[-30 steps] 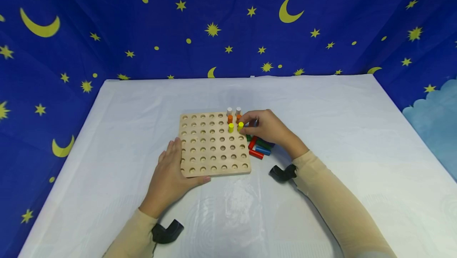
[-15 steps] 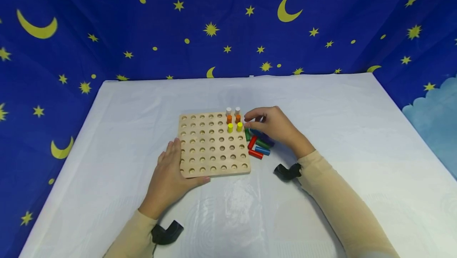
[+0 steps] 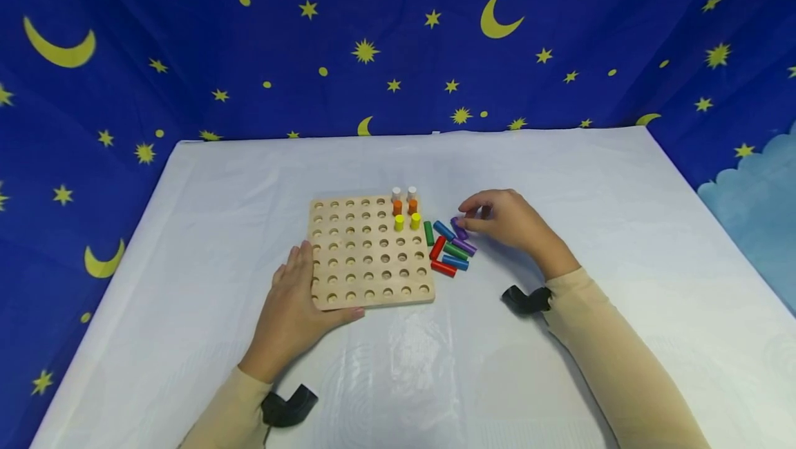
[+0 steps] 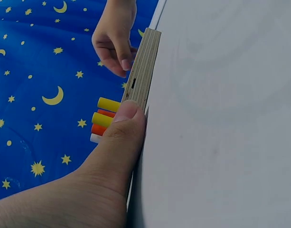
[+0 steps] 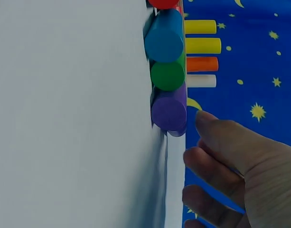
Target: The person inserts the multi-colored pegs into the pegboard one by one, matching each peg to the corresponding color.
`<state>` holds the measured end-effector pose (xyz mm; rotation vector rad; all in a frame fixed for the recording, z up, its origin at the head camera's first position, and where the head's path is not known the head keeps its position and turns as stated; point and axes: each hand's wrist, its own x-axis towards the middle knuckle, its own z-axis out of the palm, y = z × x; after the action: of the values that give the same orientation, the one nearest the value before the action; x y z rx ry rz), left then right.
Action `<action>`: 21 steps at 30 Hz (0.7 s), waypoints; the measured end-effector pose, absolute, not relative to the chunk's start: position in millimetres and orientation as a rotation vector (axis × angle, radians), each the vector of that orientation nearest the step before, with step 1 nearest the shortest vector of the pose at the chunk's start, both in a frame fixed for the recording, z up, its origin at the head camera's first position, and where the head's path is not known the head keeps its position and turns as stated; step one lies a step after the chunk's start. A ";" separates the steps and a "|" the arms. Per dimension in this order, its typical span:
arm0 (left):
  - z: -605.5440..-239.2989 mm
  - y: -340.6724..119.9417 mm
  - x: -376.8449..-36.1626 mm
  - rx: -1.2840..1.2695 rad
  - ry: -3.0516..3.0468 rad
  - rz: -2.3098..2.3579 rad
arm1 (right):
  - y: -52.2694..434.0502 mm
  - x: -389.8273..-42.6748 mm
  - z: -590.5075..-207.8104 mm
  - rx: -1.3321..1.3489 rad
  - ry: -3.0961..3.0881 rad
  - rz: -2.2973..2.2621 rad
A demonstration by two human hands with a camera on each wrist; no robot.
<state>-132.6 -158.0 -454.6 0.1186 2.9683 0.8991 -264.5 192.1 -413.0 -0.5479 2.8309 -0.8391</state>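
Observation:
In the head view a square wooden pegboard (image 3: 357,255) lies flat with rows of holes. White pegs (image 3: 412,193), orange pegs (image 3: 413,208) and yellow pegs (image 3: 415,222) stand in pairs at its far right corner. My left hand (image 3: 291,311) rests at the near left corner, fingers along the left side, and its thumb (image 4: 124,123) lies along the front edge. My right hand (image 3: 506,221) hovers beside a purple peg (image 3: 459,228), the fingertips close to it. In the right wrist view its thumb and fingers are apart with nothing between them.
Loose pegs lie to the right of the board: a second purple peg (image 3: 464,246), blue pegs (image 3: 444,230), green pegs (image 3: 456,251) and red pegs (image 3: 443,269). A white cloth covers the table (image 3: 560,179), with a blue star-patterned curtain (image 3: 280,41) behind.
My right hand has left the far yellow peg and moved right to the purple peg, uncovering the orange peg and the loose pegs. The left hand stays at the board.

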 end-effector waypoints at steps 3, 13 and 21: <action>-454.3 -158.4 -132.5 0.119 2.968 0.901 | 192.3 -264.9 -413.4 -0.526 2.788 -0.815; -456.1 -158.6 -133.0 0.124 2.974 0.909 | 190.8 -266.9 -413.8 -0.552 2.691 -0.805; -455.9 -159.0 -133.2 0.129 2.979 0.905 | 184.1 -269.1 -407.4 -0.676 2.682 -0.665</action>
<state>-133.2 -159.0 -455.9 0.1287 2.9790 0.9046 -269.1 184.1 -407.4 -0.6764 2.6819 -0.6649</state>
